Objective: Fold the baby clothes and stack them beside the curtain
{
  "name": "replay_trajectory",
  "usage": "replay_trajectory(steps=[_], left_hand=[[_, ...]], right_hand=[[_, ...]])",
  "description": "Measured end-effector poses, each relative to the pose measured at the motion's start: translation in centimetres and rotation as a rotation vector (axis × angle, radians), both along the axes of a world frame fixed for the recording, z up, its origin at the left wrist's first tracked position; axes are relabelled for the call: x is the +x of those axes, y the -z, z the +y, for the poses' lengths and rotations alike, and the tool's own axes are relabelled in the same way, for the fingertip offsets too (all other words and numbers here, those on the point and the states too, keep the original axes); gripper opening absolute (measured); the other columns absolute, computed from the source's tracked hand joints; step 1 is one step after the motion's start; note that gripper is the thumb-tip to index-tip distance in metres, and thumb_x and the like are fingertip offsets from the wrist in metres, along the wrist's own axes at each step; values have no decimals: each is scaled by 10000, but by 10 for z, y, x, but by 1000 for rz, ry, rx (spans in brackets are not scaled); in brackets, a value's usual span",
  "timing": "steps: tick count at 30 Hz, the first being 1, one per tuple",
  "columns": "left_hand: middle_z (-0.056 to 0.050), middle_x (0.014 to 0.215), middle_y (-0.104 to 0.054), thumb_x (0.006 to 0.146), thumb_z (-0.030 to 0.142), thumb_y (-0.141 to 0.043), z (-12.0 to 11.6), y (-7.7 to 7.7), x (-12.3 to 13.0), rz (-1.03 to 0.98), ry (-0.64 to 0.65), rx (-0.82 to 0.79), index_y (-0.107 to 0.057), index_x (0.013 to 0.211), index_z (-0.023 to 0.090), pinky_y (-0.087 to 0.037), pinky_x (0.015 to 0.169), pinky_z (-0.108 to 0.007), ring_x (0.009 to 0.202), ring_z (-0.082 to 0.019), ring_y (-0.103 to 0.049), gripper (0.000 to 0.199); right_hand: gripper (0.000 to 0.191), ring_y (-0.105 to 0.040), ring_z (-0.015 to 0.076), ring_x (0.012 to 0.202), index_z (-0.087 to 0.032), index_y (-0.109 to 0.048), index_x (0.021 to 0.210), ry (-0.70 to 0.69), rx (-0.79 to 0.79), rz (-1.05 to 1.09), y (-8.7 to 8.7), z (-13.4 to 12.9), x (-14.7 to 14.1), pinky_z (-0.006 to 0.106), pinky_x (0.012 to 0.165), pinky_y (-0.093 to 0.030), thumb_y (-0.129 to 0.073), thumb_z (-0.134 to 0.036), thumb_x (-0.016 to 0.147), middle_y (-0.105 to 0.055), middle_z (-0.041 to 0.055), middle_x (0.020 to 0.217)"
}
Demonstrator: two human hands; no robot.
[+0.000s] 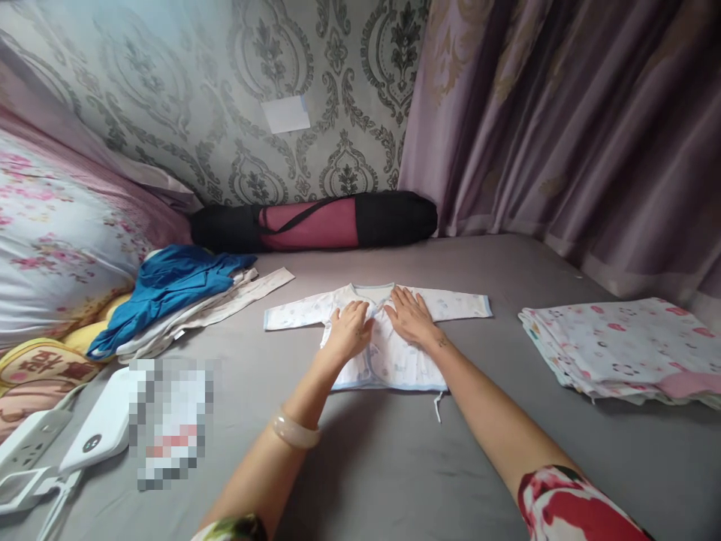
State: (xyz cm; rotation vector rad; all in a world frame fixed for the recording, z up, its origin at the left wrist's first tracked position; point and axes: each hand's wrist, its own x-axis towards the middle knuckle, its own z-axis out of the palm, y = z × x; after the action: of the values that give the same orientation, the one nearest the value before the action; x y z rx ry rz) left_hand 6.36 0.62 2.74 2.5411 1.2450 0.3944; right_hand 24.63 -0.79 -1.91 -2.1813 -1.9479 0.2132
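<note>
A small white baby shirt (388, 364) with pale blue trim lies spread on the grey sheet, its two sleeves stretched out to the sides and its neckline away from me. My left hand (350, 330) rests on the left part of its chest, fingers apart. On the right part, near the collar, my right hand (411, 314) lies flat with its fingers spread. Neither hand grips anything. A thin white tie sticks out past the shirt's lower right hem.
Folded patterned cloths (625, 346) lie at the right. Blue and white clothes (174, 289) are heaped at the left, near a power strip (34, 443) and a white device (110, 421). A long black and red bag (315, 224) lies along the wall.
</note>
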Motion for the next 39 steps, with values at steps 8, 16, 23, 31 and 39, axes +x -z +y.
replay_trajectory(steps=[8, 16, 23, 31, 39], left_hand=[[-150, 1408, -515, 894, 99, -423, 2, 20, 52, -58, 130, -62, -466, 1296, 169, -288, 1121, -574, 1353, -270, -433, 410], [-183, 1273, -578, 847, 76, -431, 22, 36, 77, -104, 257, 2, -519, 1212, 126, -391, 1083, -473, 1279, -283, -502, 379], [-188, 1309, -552, 852, 80, -414, 37, 45, 98, -150, 314, -7, -475, 1263, 115, -424, 1058, -426, 1249, -256, -524, 417], [-188, 1454, -446, 912, 153, -398, 34, 34, 114, -28, 290, -68, -427, 1354, 99, -305, 1150, -392, 1382, -244, -388, 447], [-174, 1579, -264, 967, 385, -402, 33, 27, 120, 158, 294, -161, -320, 1451, 105, -115, 1198, -502, 1487, -286, -143, 566]], right_hand=[[510, -417, 179, 1368, -97, -418, 1455, 94, 56, 324, -22, 3, 48, 313, 1143, -277, -326, -260, 981, -454, 125, 1486], [421, -578, 266, 1209, -135, -567, 1331, 605, 47, 169, -27, -24, 134, 353, 988, -440, -430, -233, 946, -627, 161, 1288], [386, -573, 306, 1189, -130, -627, 1255, 736, -20, 56, -24, -34, 144, 385, 939, -463, -456, -255, 932, -632, 194, 1234], [372, -562, 321, 1195, -134, -674, 1200, 789, -52, 31, -23, -37, 151, 413, 965, -450, -525, -284, 894, -631, 207, 1222], [241, -688, 237, 826, -122, -732, 919, 757, 105, 373, -36, -38, 169, 258, 671, -490, -587, -232, 762, -726, 103, 832]])
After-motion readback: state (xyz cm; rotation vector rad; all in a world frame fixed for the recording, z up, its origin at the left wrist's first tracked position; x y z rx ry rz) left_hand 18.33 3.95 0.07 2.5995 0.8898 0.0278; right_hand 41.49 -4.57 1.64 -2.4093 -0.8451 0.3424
